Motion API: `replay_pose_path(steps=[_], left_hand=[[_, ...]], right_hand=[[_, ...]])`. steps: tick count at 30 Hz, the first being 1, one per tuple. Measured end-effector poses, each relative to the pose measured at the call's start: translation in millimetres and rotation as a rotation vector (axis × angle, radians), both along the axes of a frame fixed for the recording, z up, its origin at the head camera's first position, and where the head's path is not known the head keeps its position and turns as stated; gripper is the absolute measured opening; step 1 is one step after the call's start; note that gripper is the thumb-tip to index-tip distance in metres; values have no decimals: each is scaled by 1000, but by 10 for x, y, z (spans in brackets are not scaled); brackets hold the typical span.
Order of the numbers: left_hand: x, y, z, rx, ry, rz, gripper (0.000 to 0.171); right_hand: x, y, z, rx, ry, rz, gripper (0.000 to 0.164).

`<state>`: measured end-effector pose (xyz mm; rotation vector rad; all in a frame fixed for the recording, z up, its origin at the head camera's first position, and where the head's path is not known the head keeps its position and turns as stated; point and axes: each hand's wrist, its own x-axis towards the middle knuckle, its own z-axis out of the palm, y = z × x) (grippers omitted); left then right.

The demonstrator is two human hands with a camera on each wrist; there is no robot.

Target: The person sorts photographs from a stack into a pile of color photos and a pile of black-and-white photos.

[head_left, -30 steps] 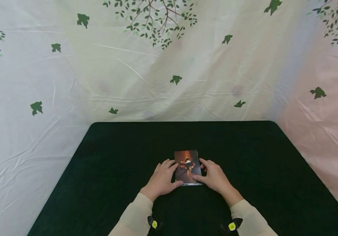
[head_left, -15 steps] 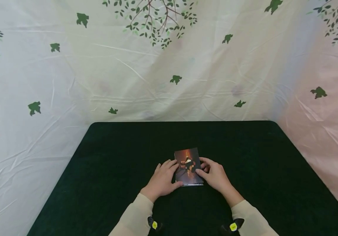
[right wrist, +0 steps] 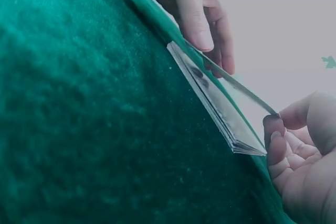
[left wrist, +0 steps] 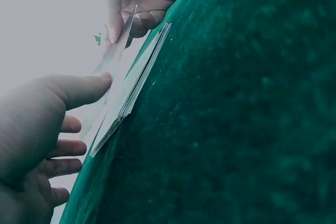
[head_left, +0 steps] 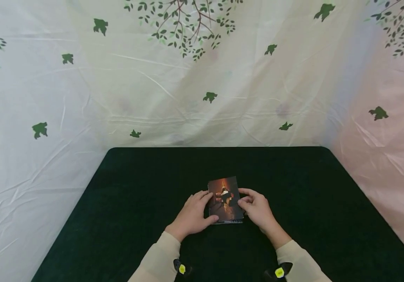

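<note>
While the right hand (head_left: 257,210) pinches a card (head_left: 225,199), the outspread left hand (head_left: 192,214) touches it.

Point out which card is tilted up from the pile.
The top card: the right grip pinches its raised edge; the other cards lie stacked flat beneath.

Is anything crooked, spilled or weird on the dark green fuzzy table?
Yes: the dark rectangular card with an orange picture sits crooked, its right side tilted up off the stack of thin, pale-edged cards. That's likely because the bare right hand pinches that edge. I see no spill or damage.
</note>
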<state>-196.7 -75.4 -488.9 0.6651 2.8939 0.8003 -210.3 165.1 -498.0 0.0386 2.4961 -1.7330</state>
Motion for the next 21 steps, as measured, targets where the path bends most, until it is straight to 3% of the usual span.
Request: replay_pose_path(steps=[6, 11, 21], left_hand=[[8, 16, 19, 59, 33, 48, 71], [7, 33, 18, 123, 38, 126, 63], [-74, 29, 8, 434, 60, 256, 39]], right_hand=[[35, -27, 52, -47, -1, -10, 39], [62, -60, 61, -39, -14, -25, 39], [77, -108, 90, -90, -20, -21, 35]])
